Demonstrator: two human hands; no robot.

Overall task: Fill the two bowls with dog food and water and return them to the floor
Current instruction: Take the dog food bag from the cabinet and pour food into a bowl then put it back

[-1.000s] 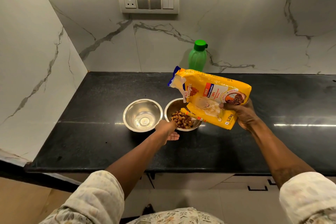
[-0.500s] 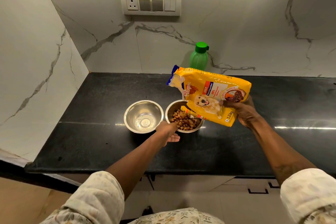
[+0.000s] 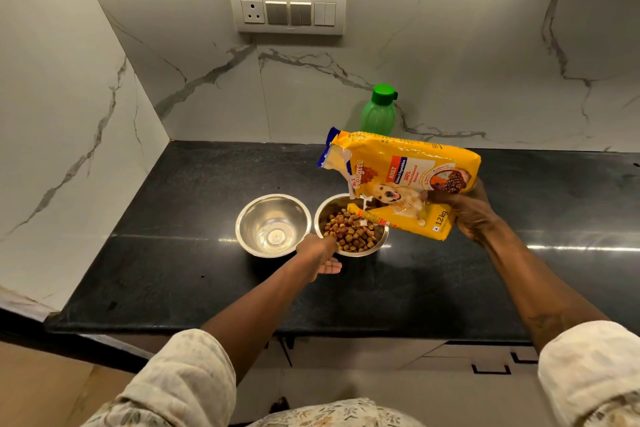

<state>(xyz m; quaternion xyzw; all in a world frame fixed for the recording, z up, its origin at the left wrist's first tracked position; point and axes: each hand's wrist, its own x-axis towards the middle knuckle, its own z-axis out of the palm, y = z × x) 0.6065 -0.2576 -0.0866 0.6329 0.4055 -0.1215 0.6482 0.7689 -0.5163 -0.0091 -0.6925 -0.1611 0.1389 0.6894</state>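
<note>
Cream floral-print sleeves (image 3: pixel 187 378) rolled above both bare forearms.

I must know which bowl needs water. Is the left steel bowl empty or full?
Empty. The left steel bowl shows only its bare shiny bottom, while the right bowl beside it holds brown kibble.

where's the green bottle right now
In the head view the green bottle stands upright at the back of the counter against the marble wall, right of centre, just behind the tilted food bag.
</note>
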